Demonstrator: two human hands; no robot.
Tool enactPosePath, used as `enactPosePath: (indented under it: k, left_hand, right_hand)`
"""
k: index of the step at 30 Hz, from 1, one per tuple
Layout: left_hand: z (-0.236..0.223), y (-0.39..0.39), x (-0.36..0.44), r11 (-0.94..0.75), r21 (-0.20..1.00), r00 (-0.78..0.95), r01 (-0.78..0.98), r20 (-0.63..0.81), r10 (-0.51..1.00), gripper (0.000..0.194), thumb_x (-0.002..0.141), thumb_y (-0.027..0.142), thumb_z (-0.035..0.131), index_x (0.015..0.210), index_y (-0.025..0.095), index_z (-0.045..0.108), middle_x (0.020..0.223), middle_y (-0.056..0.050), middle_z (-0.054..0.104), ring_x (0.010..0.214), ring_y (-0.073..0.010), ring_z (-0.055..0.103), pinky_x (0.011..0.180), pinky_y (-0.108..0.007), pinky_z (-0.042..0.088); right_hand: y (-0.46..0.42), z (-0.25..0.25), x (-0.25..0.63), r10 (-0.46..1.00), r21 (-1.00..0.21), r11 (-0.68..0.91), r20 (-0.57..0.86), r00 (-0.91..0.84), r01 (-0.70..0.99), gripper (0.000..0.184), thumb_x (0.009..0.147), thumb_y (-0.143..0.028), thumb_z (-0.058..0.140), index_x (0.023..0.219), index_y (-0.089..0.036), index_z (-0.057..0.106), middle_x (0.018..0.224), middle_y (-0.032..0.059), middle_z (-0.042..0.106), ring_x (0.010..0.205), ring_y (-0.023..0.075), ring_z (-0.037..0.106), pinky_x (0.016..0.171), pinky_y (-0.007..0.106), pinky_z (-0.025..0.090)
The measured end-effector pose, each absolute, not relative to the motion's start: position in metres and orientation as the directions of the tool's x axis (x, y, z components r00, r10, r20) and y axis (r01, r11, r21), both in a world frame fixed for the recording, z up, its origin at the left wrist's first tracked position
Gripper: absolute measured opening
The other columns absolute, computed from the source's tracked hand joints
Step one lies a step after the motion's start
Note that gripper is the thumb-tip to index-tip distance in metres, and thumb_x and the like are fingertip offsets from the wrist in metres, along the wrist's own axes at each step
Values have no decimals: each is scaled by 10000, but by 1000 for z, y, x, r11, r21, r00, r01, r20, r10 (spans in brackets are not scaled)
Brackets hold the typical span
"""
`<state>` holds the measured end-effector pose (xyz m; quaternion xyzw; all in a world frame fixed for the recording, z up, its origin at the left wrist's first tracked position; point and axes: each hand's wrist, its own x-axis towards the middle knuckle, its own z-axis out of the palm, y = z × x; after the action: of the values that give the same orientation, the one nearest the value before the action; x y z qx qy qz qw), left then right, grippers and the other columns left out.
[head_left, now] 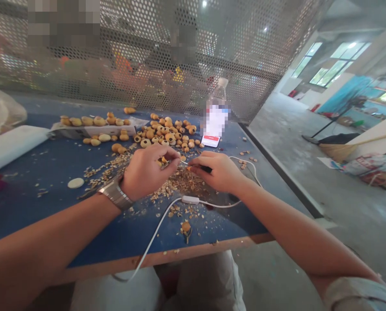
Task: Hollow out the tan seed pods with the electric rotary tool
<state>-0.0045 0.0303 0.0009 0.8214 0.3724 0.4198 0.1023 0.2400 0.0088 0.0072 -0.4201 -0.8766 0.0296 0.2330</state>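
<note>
Right, you've got the L hand curled nearly shut, fingertips pinching a small tan piece, mostly hidden. R hand is closed round a dark-handled pen-type tool, its thin metal tip right up at the L fingers, so one slip there means a jab, or a burn if it's heated; can't tell from here.

Watch the white cable w/ inline switch, looping across the bench just below your hands. Snag it w/ a wrist or the metal watch and the tip could jerk. Loose shavings lie right under your hands, so a dropped piece could vanish in there. Big pile of hollow tan beads just ahead: knock it and they could roll, maybe toward the phone.
</note>
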Motion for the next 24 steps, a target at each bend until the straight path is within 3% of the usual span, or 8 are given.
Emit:
enactPosePath:
  k: [11,24]
  left_hand:
    - [3,21,-1,-690,526,328,497,623,710,106,926,312,688,898,232,751,907,1,792,850,-176,735,810,-305,536]
    - [-5,25,-1,-710,547,443,443,556,704,107,901,319,749,964,245,794,932,13,805,877,-171,740,823,-294,532]
  right_hand:
    - [4,2,240,752,-285,643,407,-518,711,222,1042,-328,557,1074,-193,731,928,40,702,818,149,630,778,286,454]
    - [-2,1,245,746,-254,651,390,-540,715,241,1057,-326,523,1056,-194,724,879,30,654,810,150,596,721,275,393]
